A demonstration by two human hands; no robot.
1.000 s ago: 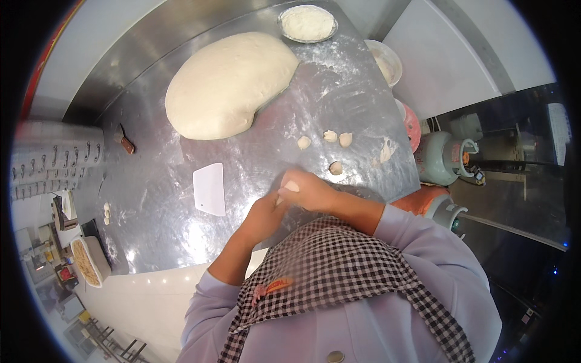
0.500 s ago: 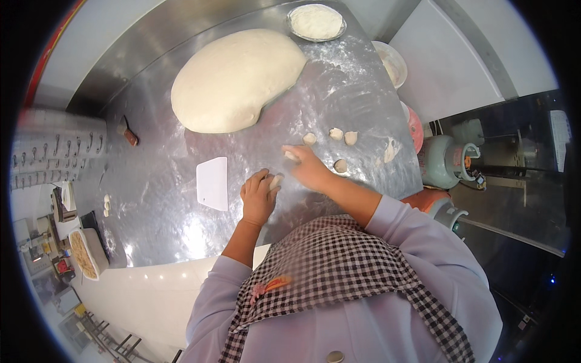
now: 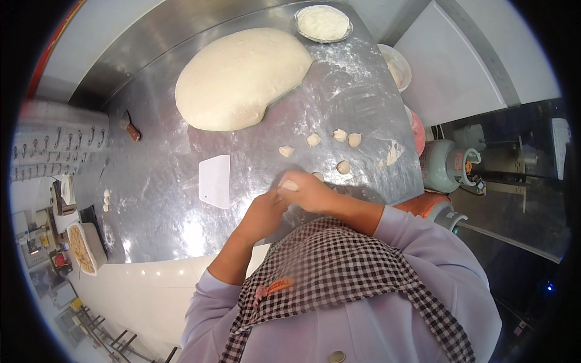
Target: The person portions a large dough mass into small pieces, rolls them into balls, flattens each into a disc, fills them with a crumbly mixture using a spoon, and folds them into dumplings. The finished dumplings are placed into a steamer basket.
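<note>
Head view: a person in a lilac jacket and black-and-white checked apron (image 3: 339, 272) works dough at a floured steel table (image 3: 157, 199). Both hands meet just above the apron, close to the table's near edge. The right hand (image 3: 311, 192) is curled shut round a small dough piece (image 3: 289, 185), which pokes out pale at the thumb side. The left hand (image 3: 263, 212) presses up against the right one from below-left, fingers bent inward; whether it also grips the piece can't be told, as the hands overlap.

Just beyond the right hand's knuckles lie more small dough lumps: one (image 3: 343, 167) a little ahead and to the right, another (image 3: 318, 176) nearly touching the hand, & a loose row (image 3: 313, 140) further out across the table. A smear of dough scraps (image 3: 392, 153) sits off to the right of those, near the table's edge.

Ahead-left of the left hand, apart from it, a white plastic scraper (image 3: 215, 181) lies flat. Well beyond both hands the big dough mass (image 3: 242, 75) spreads over the far part of the table, w/ a round metal dish of flour (image 3: 322, 23) past it at the far right corner. A small brown-handled tool (image 3: 130, 127) rests far left of the hands. Off the table's right side, well right of the right hand, stands a grey gas cylinder (image 3: 446, 164).
</note>
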